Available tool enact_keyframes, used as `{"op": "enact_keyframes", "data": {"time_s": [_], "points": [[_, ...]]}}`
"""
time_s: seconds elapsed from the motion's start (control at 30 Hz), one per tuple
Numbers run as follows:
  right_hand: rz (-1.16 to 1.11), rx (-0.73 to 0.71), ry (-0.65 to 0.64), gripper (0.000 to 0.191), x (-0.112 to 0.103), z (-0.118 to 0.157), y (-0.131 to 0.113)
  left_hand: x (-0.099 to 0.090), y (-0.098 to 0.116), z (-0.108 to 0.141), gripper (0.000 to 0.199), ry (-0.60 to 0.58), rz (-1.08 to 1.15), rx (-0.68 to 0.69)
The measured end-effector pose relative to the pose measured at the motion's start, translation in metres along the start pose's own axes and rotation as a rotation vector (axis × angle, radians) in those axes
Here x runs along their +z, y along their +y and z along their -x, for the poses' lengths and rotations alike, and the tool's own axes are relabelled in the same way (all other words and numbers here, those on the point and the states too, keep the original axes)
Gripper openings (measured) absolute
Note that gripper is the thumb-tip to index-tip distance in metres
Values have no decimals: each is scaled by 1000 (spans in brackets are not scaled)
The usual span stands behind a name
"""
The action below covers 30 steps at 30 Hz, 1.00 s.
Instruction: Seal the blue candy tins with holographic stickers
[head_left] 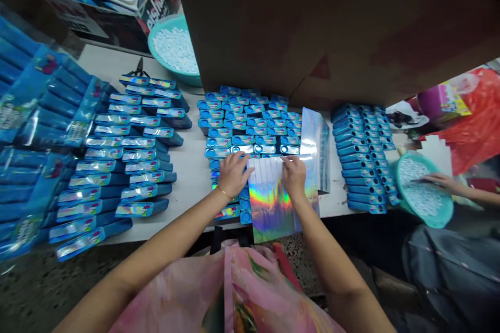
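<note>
Holding the upper edge of a shiny rainbow-silver sheet (273,205), the right hand (294,174) sits near the centre of the frame, its grip narrow, thumb and fingertips drawn together on the edge. The sheet hangs from that edge toward the bottom of the frame, lying below and between the two hands and passing beyond the near side of the white worktop (191,164). Pale upright creases run through its upper part. The left hand (233,174) is at the sheet's upper left corner, fingers bent over the boxes and thumb against the corner; I cannot tell whether this grip pinches the sheet or only rests there.

Beyond the hands, mid-frame, stand closely packed blue boxes (234,116), some partly covered by the sheet. Just right of them lies another silvery sheet (309,132). Staggered rows of blue boxes (142,153) fill the left of the worktop, with a dark-bladed tool (139,68) at their far end. Further blue boxes (361,166) are stacked to the right.

A large brown carton (312,21) takes up the top of the frame, a teal bowl (182,78) of white pieces beside it. At the right, another person's hand (439,181) reaches into a second teal bowl (444,214), also full of white pieces.
</note>
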State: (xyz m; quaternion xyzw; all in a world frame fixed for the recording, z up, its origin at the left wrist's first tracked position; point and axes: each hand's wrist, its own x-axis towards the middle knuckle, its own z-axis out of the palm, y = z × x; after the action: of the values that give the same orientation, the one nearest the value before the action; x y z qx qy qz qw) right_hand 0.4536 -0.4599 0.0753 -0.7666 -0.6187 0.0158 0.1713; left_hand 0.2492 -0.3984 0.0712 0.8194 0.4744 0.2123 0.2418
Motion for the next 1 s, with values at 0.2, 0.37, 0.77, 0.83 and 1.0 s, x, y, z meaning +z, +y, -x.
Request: {"op": "enact_keyframes", "data": {"time_s": [0.2,0.37,0.77,0.83,1.0], "points": [[167,-194,-183,29,2,-31,57,47,44,-54,29,-236,-155,-82],[260,-399,-249,32,10,-22,64,54,43,-53,20,-170,-139,-121],[-325,-87,-233,10,-98,-8,12,54,41,-51,19,-41,193,-164],[-489,56,-269,10,-99,-13,0,44,41,-41,26,-26,542,-232],[-992,437,-348,17,-66,-15,-27,8,32,-2,47,-178,1259,-485]]}}
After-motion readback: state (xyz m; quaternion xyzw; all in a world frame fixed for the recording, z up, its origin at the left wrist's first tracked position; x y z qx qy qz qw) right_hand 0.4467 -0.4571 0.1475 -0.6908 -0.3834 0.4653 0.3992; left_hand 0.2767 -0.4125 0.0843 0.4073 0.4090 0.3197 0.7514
